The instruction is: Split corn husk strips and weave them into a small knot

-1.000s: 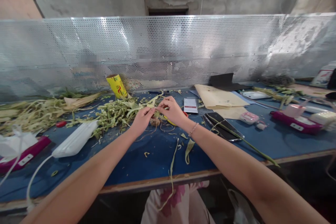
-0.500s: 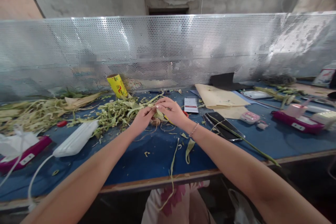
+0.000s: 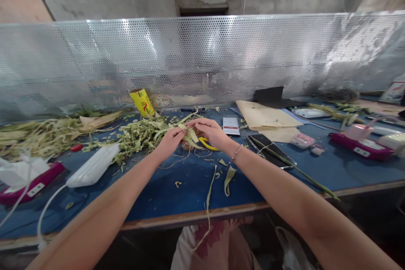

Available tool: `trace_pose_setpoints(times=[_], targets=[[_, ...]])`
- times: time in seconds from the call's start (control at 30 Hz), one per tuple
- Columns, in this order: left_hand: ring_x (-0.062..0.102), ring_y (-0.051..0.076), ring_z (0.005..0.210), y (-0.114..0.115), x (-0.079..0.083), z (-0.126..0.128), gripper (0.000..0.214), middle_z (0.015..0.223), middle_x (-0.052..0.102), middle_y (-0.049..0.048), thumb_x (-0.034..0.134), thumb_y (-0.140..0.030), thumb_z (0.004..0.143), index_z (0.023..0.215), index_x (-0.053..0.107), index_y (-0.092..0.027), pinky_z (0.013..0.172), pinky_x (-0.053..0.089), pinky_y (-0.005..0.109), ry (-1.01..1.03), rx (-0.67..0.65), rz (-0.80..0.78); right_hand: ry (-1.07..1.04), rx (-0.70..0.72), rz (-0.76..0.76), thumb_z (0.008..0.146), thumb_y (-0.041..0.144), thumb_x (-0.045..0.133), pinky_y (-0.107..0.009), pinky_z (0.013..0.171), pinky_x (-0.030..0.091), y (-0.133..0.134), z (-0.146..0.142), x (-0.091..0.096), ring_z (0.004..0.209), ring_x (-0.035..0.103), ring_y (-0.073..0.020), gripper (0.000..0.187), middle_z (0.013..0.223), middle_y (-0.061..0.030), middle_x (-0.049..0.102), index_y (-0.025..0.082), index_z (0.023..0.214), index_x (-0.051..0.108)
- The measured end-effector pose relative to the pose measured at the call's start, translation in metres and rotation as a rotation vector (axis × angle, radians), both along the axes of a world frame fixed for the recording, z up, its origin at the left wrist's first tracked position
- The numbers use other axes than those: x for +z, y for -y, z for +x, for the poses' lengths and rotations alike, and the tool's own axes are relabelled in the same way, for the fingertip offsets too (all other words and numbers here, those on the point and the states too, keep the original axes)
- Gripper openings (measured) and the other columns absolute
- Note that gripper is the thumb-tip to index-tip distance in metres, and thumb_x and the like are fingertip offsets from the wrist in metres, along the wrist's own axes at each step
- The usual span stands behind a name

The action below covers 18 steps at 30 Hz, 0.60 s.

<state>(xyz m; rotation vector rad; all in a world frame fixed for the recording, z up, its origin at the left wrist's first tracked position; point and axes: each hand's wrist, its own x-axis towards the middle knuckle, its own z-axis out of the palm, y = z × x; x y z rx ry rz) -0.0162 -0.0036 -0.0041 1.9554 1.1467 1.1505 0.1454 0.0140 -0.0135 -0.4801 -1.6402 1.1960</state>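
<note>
My left hand (image 3: 171,141) and my right hand (image 3: 211,130) meet over the middle of the blue table. Between their pinched fingertips is a pale green leaf strip (image 3: 191,138), its ends hanging down. Just under the strip lies a coil of thin brown string (image 3: 186,147), partly hidden. A curved yellow handle (image 3: 207,145) shows below my right hand; the rest of that item is covered. Left of my left hand spreads a heap of green leaf scraps (image 3: 136,139).
A yellow tube (image 3: 141,102) leans near the perforated metal screen (image 3: 202,50). At left lie a white power strip (image 3: 93,166) and a magenta socket block (image 3: 38,183). To the right are a phone (image 3: 274,152), brown paper (image 3: 268,116) and another magenta block (image 3: 363,147). Loose strips reach the front edge.
My fingers have shifted slightly on the leaf strip, and more of it now shows. My right hand has turned a little, uncovering more of the yellow handle.
</note>
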Motion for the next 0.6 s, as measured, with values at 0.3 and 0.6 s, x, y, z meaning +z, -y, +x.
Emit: trace_pose_setpoints(times=[0.3, 0.6], targets=[[0.031, 0.007, 0.045, 0.0015, 0.0025, -0.0003, 0.03, 0.047, 0.033, -0.0054, 0.046, -0.041, 0.069, 0.051, 0.039, -0.018, 0.046, 0.028, 0.023, -0.057, -0.001, -0.04, 0.031, 0.002, 0.166, 0.065, 0.024, 0.067, -0.027, 0.075, 0.045, 0.0023, -0.0005, 0.0035, 0.079, 0.056, -0.0106, 0.012, 0.085, -0.0025, 0.061, 0.02, 0.076, 0.069], [0.032, 0.008, 0.05, -0.0058, -0.0037, -0.0038, 0.029, 0.049, 0.033, -0.0043, 0.043, -0.037, 0.069, 0.049, 0.038, -0.017, 0.05, 0.028, 0.023, -0.17, 0.01, 0.082, -0.179, 0.087, -0.238, 0.049, 0.026, 0.077, -0.025, 0.07, 0.044, -0.0004, -0.0083, -0.0019, 0.068, 0.055, -0.0081, 0.027, 0.072, 0.0011, 0.063, 0.019, 0.074, 0.069]])
